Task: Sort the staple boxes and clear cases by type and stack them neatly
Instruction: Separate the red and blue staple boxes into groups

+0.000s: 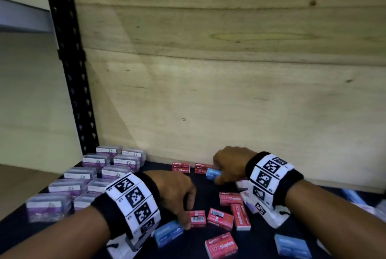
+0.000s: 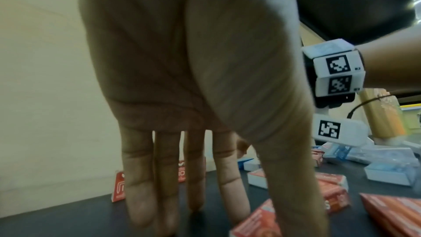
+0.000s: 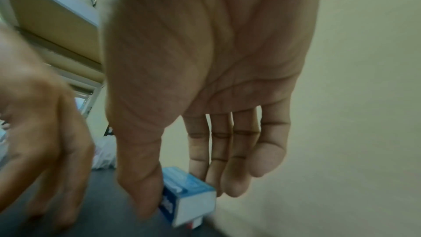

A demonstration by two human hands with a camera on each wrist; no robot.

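My left hand (image 1: 188,219) reaches down to a red staple box (image 1: 198,218) near the front of the dark shelf (image 1: 198,183). In the left wrist view, thumb and index finger (image 2: 237,205) pinch that red box (image 2: 257,223) from both sides. Farther back, my right hand (image 1: 217,175) pinches a blue staple box (image 1: 213,172) between thumb and fingers (image 3: 198,165). The blue box (image 3: 191,197) hangs just over the shelf, close to two red boxes (image 1: 180,167) by the back wall. Several clear cases (image 1: 83,177) with purple inserts stand grouped at the left.
Several red boxes (image 1: 230,198) lie scattered between my hands. Blue boxes (image 1: 168,233) (image 1: 292,246) lie at the front. More pale cases (image 2: 387,172) sit at the right. A wooden panel (image 1: 229,91) closes the back, and a black perforated upright (image 1: 71,70) stands at the left.
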